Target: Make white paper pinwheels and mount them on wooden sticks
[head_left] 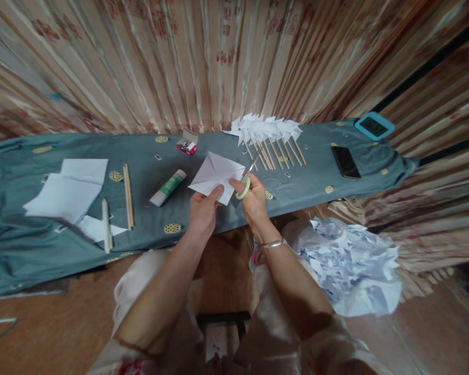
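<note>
My left hand (204, 209) pinches the lower edge of a creased white paper square (214, 174), thumb on top. My right hand (253, 197) has its fingers in the light green handles of scissors (244, 188), whose blades point up and away beside the paper's right corner. Left of the paper lies a green and white glue stick (168, 187). Behind it stands an open small red box (186, 148) of metal pins. Several white paper pinwheels (266, 128) on wooden sticks lie in a row behind my right hand.
Paper sheets (68, 195), a white pen-like tool (107, 225) and wooden sticks (128, 198) lie at left on the green cloth (148, 151). A phone (346, 162) and blue-framed clock (374, 126) are at right. A bag of paper scraps (352, 265) sits below the table's edge.
</note>
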